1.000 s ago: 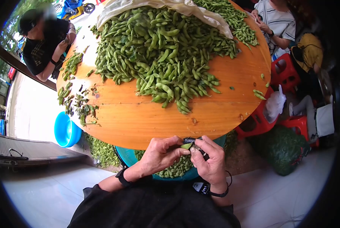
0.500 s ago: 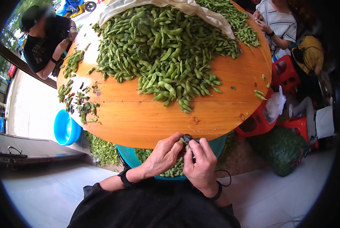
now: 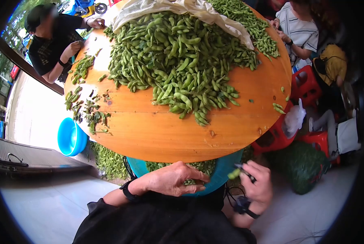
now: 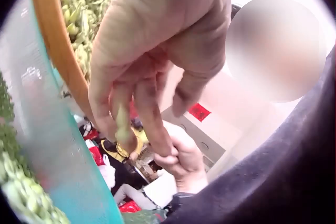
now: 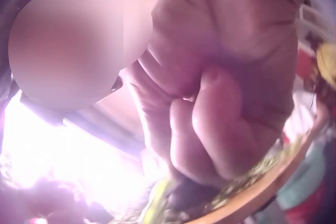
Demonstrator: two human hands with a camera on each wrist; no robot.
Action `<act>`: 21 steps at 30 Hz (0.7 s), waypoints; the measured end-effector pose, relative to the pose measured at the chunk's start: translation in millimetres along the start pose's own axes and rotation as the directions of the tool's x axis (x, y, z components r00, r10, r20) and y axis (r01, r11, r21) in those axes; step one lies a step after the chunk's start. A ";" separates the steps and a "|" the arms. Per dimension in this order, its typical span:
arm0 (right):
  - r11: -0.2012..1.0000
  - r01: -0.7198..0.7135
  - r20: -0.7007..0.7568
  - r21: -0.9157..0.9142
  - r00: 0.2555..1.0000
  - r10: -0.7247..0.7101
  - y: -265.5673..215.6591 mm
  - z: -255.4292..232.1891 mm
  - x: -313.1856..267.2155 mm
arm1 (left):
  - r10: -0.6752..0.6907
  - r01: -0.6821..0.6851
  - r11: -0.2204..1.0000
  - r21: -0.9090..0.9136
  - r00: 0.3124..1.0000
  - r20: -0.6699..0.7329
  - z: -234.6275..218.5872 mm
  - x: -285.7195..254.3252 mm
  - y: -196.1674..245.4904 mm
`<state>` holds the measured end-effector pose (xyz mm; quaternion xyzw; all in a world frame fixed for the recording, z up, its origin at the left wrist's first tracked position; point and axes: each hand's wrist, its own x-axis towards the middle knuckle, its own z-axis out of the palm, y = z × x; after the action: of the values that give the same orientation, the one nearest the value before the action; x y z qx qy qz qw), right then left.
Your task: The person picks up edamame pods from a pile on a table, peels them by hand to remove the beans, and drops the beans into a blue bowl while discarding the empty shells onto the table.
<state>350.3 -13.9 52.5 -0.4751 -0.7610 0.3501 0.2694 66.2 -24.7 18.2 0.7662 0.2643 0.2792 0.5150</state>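
My left hand is over the teal basin, its fingers stretched toward the right and apart from the thumb. In the left wrist view a pale green bean shows by the fingers of that hand. My right hand is right of the basin, fingers curled round a small black tool, whose exact kind I cannot tell. A green soybean pod is at the tool's tip, blurred. The right wrist view shows curled fingers with part of the pod below them. Shelled green beans lie in the basin.
A large heap of pods covers much of the round wooden table, partly under a pale cloth. A blue basin stands at left, red stools at right. Two other people sit at the far sides.
My hands were together over the basin's edge at the pod and tool. Now they are apart: the right has moved right with the tool and pod, the left has spread its fingers over the basin.
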 end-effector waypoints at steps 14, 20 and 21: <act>0.970 -0.194 -0.183 -0.148 0.969 0.166 12.8 -5.2 -3.5 | 0.041 0.297 0.643 0.706 0.907 -0.419 -45.2 47.7 -28.6; 0.998 -0.022 -0.182 0.056 0.983 0.032 1.4 34.8 21.4 | -0.014 0.327 0.693 0.642 0.897 -0.442 -40.5 48.4 -25.7; 0.998 0.010 -0.187 0.057 0.982 0.001 -3.2 39.7 27.1 | -0.068 0.371 0.677 0.636 0.891 -0.449 -39.8 47.2 -26.0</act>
<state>308.2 -1.2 32.9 -0.4964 -0.7229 0.3250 0.3540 68.6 42.1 13.7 0.7942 0.5393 0.2372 0.1489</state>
